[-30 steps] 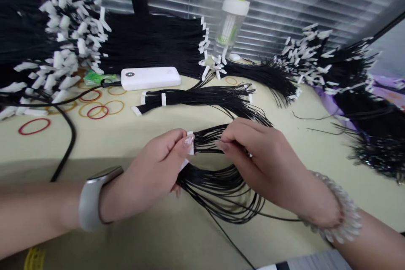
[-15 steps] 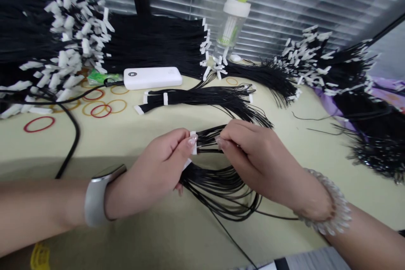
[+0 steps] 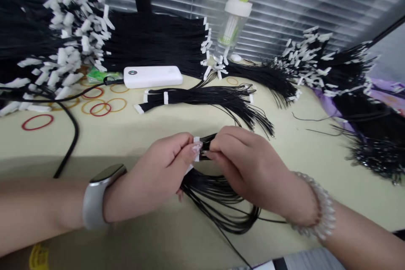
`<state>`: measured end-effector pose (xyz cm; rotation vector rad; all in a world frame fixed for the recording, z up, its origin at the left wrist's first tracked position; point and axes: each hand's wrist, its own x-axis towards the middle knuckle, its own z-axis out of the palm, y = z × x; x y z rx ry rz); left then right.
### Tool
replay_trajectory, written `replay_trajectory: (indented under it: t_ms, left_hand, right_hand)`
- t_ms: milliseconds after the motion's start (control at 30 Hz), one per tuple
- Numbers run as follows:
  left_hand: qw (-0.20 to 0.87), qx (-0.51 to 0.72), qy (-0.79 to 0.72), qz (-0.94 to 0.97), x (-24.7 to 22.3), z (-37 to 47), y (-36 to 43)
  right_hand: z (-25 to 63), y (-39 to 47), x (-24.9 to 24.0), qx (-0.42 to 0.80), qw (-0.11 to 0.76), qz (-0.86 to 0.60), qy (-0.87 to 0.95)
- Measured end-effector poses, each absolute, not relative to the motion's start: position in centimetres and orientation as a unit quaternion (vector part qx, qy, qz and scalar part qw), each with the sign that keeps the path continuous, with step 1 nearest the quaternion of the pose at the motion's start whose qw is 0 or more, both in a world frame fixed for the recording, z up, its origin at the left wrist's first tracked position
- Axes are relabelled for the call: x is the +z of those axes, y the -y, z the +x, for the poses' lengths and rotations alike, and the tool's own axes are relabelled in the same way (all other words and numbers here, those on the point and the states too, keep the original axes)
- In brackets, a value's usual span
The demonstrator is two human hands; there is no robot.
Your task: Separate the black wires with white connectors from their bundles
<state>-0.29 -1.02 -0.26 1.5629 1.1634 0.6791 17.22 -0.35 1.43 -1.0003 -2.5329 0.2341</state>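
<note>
My left hand (image 3: 167, 168) pinches a white connector (image 3: 196, 140) between thumb and fingers, in the middle of the view. Black wires (image 3: 218, 185) run out of it to the right and loop back below toward a second white piece (image 3: 189, 169) under the left palm. Close beside the connector, my right hand (image 3: 253, 168) is closed, thumb against the curled index finger, at the black wires near the connector's right side. Its fingertips hide exactly which wire they grip. Beyond both hands lies another bundle of black wires (image 3: 196, 95) with white connectors.
A white power bank (image 3: 153, 76) with a black cable (image 3: 71, 143) lies behind. Red and yellow rubber bands (image 3: 38, 122) are scattered at left. Piles of black wires (image 3: 158, 42) with white ends line the back. A clear bottle (image 3: 232, 25) stands by the blinds.
My right hand has moved left and slightly down, its fingertips now closer to the connector. My left hand keeps its pinch and has shifted slightly. The wire loop hangs a little lower.
</note>
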Motion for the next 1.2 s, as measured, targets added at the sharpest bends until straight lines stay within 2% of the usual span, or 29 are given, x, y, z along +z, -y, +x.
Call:
replay_trajectory:
  t_ms: [267, 467, 733, 967, 1133, 1200]
  left_hand:
    - [0.478, 0.283, -0.476, 0.682, 0.0, -0.4, 1.4]
    - [0.5, 0.286, -0.477, 0.664, 0.2, -0.3, 1.4]
    - [0.503, 0.307, -0.511, 0.626, 0.0, -0.5, 1.5]
    - [0.517, 0.315, -0.562, 0.564, 0.1, -0.3, 0.5]
    - [0.527, 0.321, -0.565, 0.548, -0.1, -0.4, 0.0]
    - [0.531, 0.33, -0.559, 0.545, -0.2, -0.4, 0.0]
  right_hand:
    - [16.7, 1.0, 0.7, 0.026, 0.232, -0.331, 0.914]
    - [17.7, 0.3, 2.5, 0.139, 0.224, -0.349, 0.899]
    - [20.1, -1.6, 3.7, 0.159, 0.15, -0.366, 0.905]
    - [20.7, -1.6, 4.3, 0.096, 0.159, -0.43, 0.883]
    - [21.2, -1.4, 5.2, 0.139, 0.158, -0.45, 0.868]
    - [21.2, -1.1, 5.3, 0.192, 0.107, -0.425, 0.878]
